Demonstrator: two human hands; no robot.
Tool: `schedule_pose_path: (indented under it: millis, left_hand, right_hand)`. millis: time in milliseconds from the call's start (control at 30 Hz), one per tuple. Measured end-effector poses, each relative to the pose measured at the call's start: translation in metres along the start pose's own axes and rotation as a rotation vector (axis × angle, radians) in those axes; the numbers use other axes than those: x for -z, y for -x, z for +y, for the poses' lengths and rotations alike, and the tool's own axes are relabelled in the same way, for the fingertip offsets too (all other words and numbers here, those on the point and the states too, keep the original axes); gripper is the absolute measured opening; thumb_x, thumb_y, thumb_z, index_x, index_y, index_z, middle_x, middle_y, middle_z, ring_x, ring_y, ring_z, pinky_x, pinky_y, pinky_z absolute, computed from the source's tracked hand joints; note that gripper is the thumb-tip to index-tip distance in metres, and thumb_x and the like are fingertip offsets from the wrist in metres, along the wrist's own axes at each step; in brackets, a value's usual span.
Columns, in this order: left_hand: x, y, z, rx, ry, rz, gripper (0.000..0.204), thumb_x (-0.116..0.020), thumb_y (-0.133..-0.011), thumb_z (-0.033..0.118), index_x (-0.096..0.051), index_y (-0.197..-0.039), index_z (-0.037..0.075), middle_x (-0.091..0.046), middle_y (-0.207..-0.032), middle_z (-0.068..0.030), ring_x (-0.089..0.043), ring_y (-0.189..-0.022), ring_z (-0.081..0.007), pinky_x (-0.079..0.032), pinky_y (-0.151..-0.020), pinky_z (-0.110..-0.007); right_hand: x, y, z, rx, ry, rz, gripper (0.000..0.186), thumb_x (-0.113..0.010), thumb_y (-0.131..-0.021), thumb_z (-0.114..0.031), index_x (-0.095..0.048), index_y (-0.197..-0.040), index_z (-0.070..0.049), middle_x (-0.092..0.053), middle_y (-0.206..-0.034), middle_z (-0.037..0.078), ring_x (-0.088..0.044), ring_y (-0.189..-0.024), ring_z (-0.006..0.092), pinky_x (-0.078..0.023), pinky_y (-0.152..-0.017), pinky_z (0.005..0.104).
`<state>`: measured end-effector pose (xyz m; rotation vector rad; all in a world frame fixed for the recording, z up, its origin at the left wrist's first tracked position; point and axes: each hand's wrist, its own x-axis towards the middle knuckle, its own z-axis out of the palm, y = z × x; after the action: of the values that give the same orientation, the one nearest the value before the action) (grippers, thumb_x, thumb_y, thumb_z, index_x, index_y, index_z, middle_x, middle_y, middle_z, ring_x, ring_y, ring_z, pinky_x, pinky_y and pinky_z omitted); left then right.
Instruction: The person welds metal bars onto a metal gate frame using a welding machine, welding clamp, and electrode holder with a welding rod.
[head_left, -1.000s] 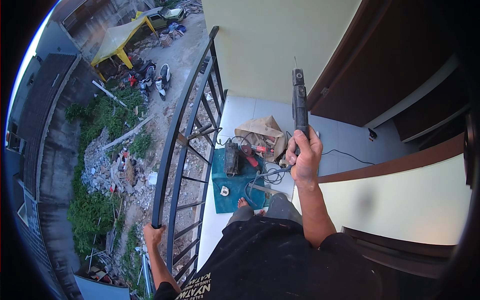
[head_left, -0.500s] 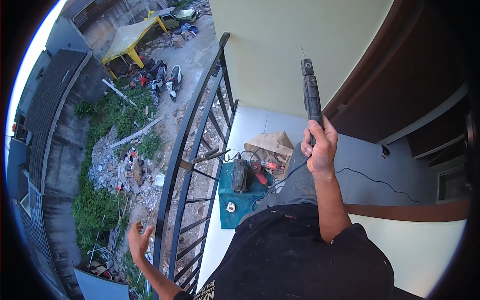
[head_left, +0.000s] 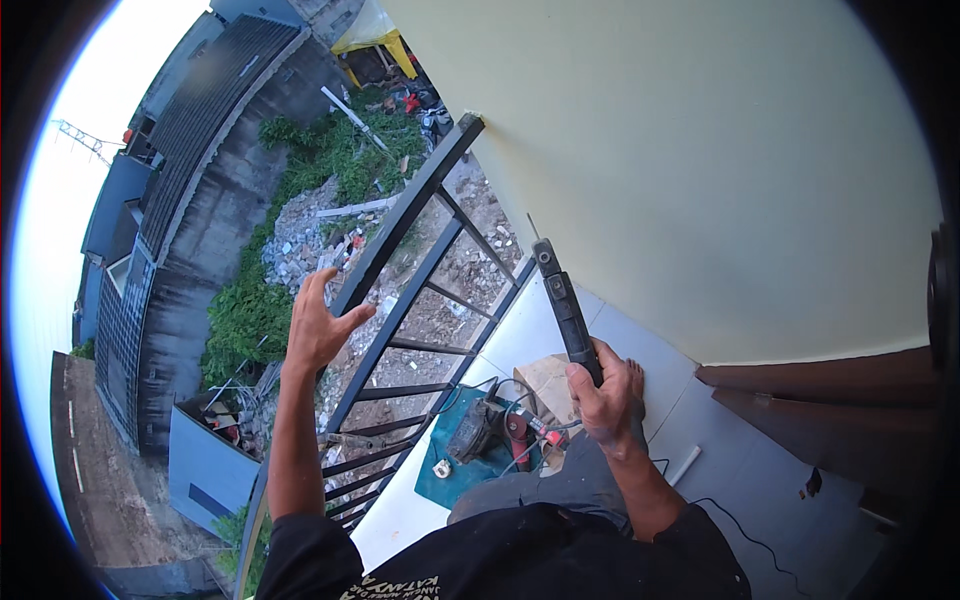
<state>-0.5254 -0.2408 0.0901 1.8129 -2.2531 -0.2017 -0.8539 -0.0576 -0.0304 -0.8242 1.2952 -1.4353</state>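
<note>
My right hand (head_left: 603, 405) is closed around the black handle of a welding electrode holder (head_left: 568, 320). A short thin rod (head_left: 532, 227) sticks up from its tip, in front of the pale wall. My left hand (head_left: 318, 328) is raised beside the top rail of the dark metal railing (head_left: 408, 215), holding nothing, its thumb and fingers apart. Whether it touches the rail I cannot tell. By my legs a dark boxy machine (head_left: 474, 430) and a red angle grinder (head_left: 517, 428) lie on a green cloth (head_left: 432, 486).
A brown paper sack (head_left: 543, 382) stands beside the grinder. A small white object (head_left: 442, 468) lies on the cloth. Cable (head_left: 745, 535) runs over the tiles at the right, near a brown door frame (head_left: 800, 400). Beyond the railing, the ground drops to rubble (head_left: 305, 235) and plants.
My view has turned toward the railing's corner and wall. My left hand has risen along the top rail. The electrode holder has swung left, its rod now nearer the railing.
</note>
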Motion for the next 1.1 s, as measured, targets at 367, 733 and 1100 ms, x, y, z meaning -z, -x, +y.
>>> schedule_pose_path:
  millis: [367,733,1100]
  left_hand:
    - [-0.113,-0.129,-0.011,0.014,-0.229,-0.091,0.033,-0.073,-0.075,0.017,-0.062,-0.095,-0.007,-0.069,-0.075,-0.0166,-0.07,-0.065,-0.0274,-0.054,-0.066,-0.039]
    - [-0.105,-0.13,-0.011,0.018,-0.144,-0.112,0.034,-0.076,-0.078,0.02,-0.063,-0.095,-0.006,-0.064,-0.069,-0.0105,-0.064,-0.059,-0.0176,-0.051,-0.06,-0.034]
    - [-0.109,-0.126,-0.026,0.033,0.306,0.353,0.066,-0.041,-0.102,0.061,-0.06,-0.108,-0.002,-0.068,-0.091,-0.0155,-0.066,-0.088,-0.0249,-0.051,-0.077,-0.04]
  right_hand:
    - [-0.007,-0.099,0.077,0.091,0.078,-0.078,0.042,-0.066,-0.093,-0.019,-0.058,-0.126,0.006,-0.07,-0.079,0.017,-0.073,-0.069,0.0247,-0.055,-0.062,0.0348]
    - [-0.089,-0.132,0.096,0.16,0.081,-0.018,0.043,-0.065,-0.093,-0.018,-0.056,-0.126,0.007,-0.07,-0.078,0.026,-0.074,-0.076,0.0407,-0.058,-0.062,0.043]
    - [-0.114,-0.136,0.079,0.159,0.145,0.012,0.037,-0.065,-0.093,-0.019,-0.059,-0.121,0.005,-0.068,-0.075,0.026,-0.072,-0.074,0.0426,-0.055,-0.059,0.0448]
